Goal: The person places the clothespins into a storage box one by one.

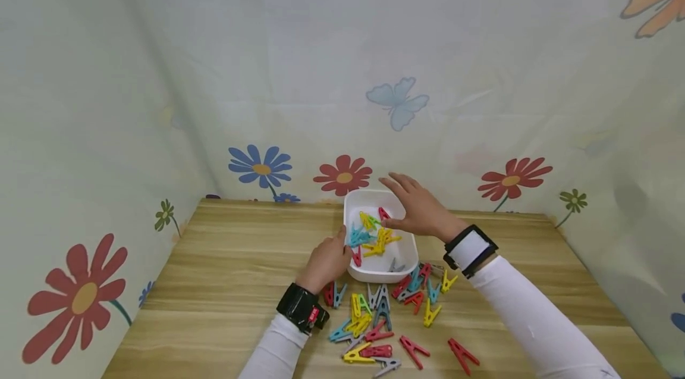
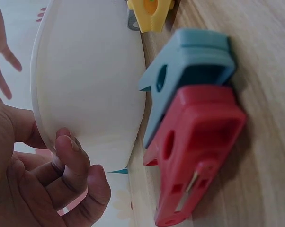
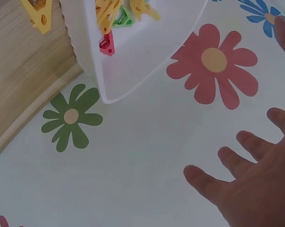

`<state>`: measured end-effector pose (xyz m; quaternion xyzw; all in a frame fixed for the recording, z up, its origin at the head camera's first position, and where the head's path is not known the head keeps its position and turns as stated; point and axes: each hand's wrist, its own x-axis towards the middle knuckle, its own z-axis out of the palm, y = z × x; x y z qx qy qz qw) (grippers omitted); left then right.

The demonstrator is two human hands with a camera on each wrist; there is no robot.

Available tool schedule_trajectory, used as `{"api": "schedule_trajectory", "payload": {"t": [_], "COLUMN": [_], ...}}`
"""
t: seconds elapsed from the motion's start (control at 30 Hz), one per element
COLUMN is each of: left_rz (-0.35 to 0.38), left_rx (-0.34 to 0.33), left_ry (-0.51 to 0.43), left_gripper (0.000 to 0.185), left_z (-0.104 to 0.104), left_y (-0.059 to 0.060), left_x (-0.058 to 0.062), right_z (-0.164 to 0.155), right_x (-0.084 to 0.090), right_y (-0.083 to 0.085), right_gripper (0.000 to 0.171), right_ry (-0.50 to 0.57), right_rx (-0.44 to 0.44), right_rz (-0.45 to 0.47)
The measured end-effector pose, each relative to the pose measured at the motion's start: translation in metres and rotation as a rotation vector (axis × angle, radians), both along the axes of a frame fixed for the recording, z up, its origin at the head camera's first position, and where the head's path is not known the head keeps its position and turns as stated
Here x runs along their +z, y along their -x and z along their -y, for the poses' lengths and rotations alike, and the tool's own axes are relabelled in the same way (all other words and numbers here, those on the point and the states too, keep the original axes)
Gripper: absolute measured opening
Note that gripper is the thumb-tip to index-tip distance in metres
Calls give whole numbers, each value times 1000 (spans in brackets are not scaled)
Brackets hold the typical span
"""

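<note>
A white plastic box (image 1: pixel 381 276) stands on the table with clothespins in yellow, blue, red, green and grey inside. My left hand (image 1: pixel 325 259) holds the left side of this box; in the left wrist view its fingers (image 2: pixel 72 153) curl at the rim. Over the box's right edge is my right hand (image 1: pixel 420 207), fingers spread and holding nothing. In the right wrist view, that hand (image 3: pixel 261 175) is apart from the box. Just outside the box, near my left hand, lie a red clothespin (image 2: pixel 192 151) and a blue clothespin (image 2: pixel 192 59).
Loose clothespins (image 1: pixel 361 324) in several colours are spread on the wooden table (image 1: pixel 241 260) in front of the box. Two red clothespins (image 1: pixel 463 355) lie nearer the front edge. A flower-printed cloth (image 1: pixel 299 69) hangs behind the table and along its sides.
</note>
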<state>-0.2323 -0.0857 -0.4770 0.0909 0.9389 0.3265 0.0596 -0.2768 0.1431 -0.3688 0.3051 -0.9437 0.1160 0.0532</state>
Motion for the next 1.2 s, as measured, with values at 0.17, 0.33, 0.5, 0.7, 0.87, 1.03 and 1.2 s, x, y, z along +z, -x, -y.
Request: {"api": "schedule_trajectory", "payload": {"t": [0.17, 0.33, 0.5, 0.7, 0.87, 1.03, 1.2], "left_rz": [-4, 12, -2, -9, -17, -30, -16], "left_rx": [3, 8, 14, 13, 7, 16, 18], "left_ry": [10, 6, 13, 19, 20, 35, 43], "left_gripper": [61, 61, 61, 61, 61, 60, 61], "left_z": [-1, -1, 0, -1, -2, -2, -3], "left_y": [0, 0, 3, 4, 2, 1, 0], "left_x": [1, 0, -3, -4, -3, -1, 0], "right_z": [-4, -9, -14, -26, -47, -69, -84], "right_x": [2, 6, 5, -2, -14, -31, -50], "right_y": [-9, -30, -59, -95, -113, -123, -133], "right_gripper": [97, 95, 93, 96, 106, 108, 101], "right_ry": [0, 13, 11, -48, -65, -82, -120], "right_rx": [0, 69, 138, 117, 68, -24, -86], "right_rz": [-14, -93, -192, -152, -48, 163, 396]}}
